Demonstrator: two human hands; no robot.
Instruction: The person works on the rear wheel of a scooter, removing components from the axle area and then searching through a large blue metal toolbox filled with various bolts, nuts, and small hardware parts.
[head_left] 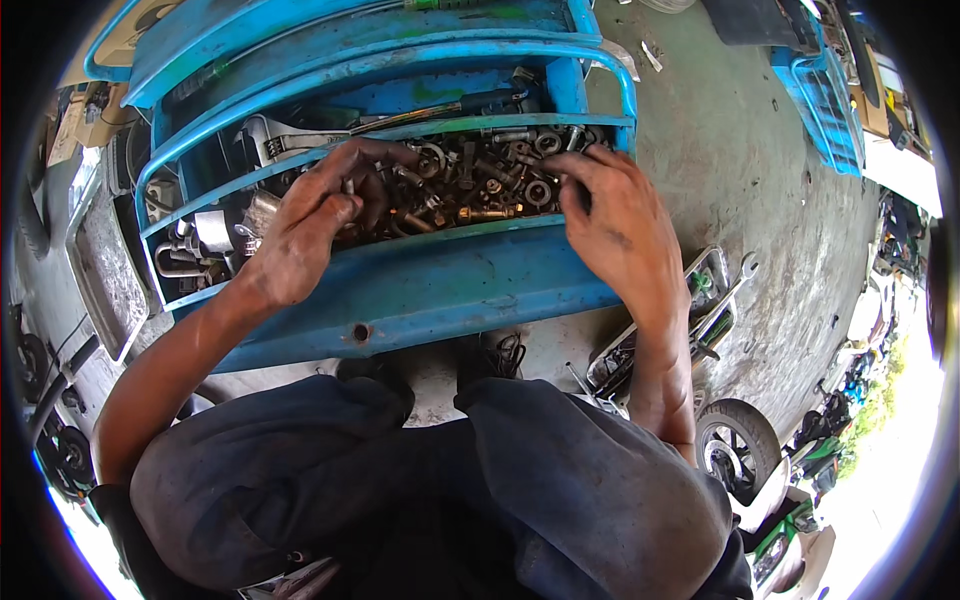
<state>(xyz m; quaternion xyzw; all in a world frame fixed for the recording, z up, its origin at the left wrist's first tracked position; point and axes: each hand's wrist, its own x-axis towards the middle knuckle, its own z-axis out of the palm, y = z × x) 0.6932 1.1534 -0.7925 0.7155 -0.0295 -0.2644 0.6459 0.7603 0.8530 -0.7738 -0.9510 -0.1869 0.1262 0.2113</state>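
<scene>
Both hands are over a blue metal tray (470, 232) heaped with loose bolts, nuts and washers. My left hand (318, 215) is at the tray's left part, its index finger stretched over the bolts (468, 175). Its thumb and other fingers are curled together, with a small shiny bit showing between them that I cannot make out. My right hand (620, 215) reaches over the tray's right end. Its index finger touches the hardware while the thumb stays apart, near a round washer (538, 193); nothing shows in its grip.
Behind the bolts, a blue compartment holds an adjustable wrench (290, 138) and a long-handled ratchet (440, 108). Metal sockets and fittings (200, 240) lie at the tray's left. A tool tray with a spanner (735, 285) and a wheel (738, 450) are at the right.
</scene>
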